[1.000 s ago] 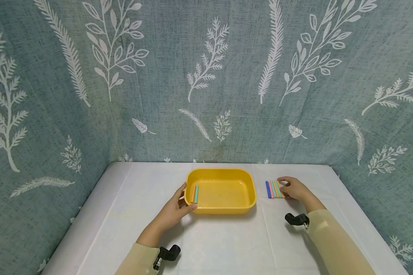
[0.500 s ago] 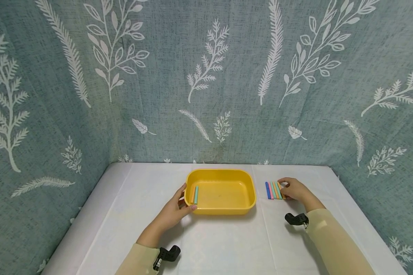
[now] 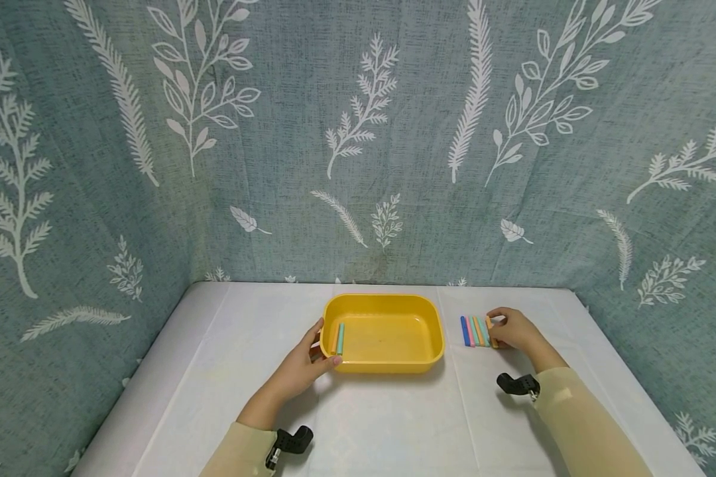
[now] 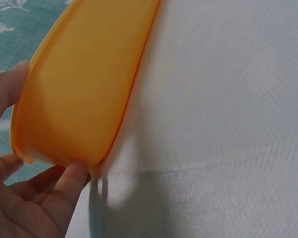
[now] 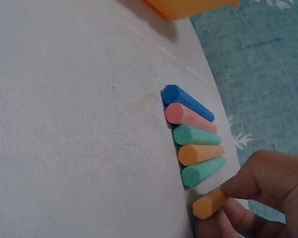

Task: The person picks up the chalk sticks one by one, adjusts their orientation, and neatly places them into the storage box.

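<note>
Right hand (image 3: 516,329) pinches orange stick (image 5: 204,206) near far edge of desk (image 3: 394,424); slack pinch could drop it. Left hand (image 3: 298,368) grips yellow tray (image 3: 388,367).

We can read nothing — no text, label, brand, number or sign in any view, from upper left to lower right of the frame.
</note>
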`<state>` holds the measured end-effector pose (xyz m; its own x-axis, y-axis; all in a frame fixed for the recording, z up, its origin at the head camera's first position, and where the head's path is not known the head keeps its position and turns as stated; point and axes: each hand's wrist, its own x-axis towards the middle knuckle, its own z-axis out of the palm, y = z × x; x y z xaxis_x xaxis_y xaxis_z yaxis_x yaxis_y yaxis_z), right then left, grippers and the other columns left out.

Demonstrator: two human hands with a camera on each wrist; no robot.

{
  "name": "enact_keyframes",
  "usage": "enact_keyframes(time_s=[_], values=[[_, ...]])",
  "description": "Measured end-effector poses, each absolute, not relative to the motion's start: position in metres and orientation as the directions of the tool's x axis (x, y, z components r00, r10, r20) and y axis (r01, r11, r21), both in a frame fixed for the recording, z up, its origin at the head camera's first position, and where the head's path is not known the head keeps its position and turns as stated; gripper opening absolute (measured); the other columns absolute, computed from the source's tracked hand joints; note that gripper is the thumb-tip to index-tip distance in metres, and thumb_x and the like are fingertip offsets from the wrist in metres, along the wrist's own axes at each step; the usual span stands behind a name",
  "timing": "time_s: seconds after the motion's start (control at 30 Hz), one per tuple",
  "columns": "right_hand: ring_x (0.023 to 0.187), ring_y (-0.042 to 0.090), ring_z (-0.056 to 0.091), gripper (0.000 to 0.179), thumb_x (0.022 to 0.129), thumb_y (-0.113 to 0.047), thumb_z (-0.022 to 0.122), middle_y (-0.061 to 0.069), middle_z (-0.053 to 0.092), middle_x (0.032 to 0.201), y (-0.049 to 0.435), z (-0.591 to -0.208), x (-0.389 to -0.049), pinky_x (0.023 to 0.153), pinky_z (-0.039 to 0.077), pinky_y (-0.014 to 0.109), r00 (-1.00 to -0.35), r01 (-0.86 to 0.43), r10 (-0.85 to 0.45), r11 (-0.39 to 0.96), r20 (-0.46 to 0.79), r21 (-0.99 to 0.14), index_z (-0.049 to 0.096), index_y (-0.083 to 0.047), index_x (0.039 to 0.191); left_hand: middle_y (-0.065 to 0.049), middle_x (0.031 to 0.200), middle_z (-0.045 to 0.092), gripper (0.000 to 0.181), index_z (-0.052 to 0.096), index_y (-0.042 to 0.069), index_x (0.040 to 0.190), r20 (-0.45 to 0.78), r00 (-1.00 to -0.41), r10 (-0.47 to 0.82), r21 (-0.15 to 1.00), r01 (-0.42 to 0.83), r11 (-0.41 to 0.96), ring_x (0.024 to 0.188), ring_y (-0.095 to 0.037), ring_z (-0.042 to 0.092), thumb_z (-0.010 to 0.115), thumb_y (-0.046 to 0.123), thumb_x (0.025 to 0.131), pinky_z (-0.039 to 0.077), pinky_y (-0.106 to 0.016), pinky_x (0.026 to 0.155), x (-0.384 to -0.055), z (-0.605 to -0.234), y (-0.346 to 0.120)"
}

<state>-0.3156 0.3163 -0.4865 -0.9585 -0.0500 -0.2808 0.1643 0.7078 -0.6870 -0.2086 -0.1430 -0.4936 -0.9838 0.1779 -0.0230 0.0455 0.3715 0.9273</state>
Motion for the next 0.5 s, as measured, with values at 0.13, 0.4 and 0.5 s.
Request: enact_keyframes(time_s=[0.13,0.4,0.5], values=[[0.076,0.02,0.059,0.06,0.084,-0.007,0.065,0.016,0.057,0.102,0.32,-0.488,-0.312,0.062,0.056,0.032,-0.958,0.207,-0.024,0.632,-0.286,-0.747,0.049,0.004,0.14,-0.018,0.157,0.036,0.095,0.013,0.014,0.162,-0.03,-0.984,0.178,0.921,0.042,0.387,0.135,-0.036,0.049,0.075,0.028,0.092,0.046,-0.045,0.107,-0.208,-0.494,-0.143],[0.075,0.018,0.062,0.059,0.089,-0.005,0.063,0.016,0.057,0.103,0.323,-0.49,-0.304,0.066,0.06,0.034,-0.948,0.267,-0.019,0.493,-0.317,-0.828,0.044,0.003,0.144,-0.018,0.157,0.035,0.096,0.012,0.014,0.162,-0.04,-0.984,0.176,0.914,0.035,0.404,0.135,-0.036,0.048,0.075,0.031,0.092,0.045,-0.046,0.107,-0.208,-0.494,-0.143],[0.074,0.018,0.061,0.059,0.092,-0.004,0.062,0.015,0.055,0.1,0.324,-0.489,-0.301,0.067,0.061,0.035,-0.941,0.291,-0.032,0.435,-0.338,-0.852,0.041,0.003,0.146,-0.019,0.157,0.035,0.095,0.013,0.014,0.162,-0.035,-0.984,0.175,0.919,0.037,0.392,0.135,-0.037,0.048,0.075,0.029,0.092,0.046,-0.046,0.106,-0.208,-0.494,-0.143]])
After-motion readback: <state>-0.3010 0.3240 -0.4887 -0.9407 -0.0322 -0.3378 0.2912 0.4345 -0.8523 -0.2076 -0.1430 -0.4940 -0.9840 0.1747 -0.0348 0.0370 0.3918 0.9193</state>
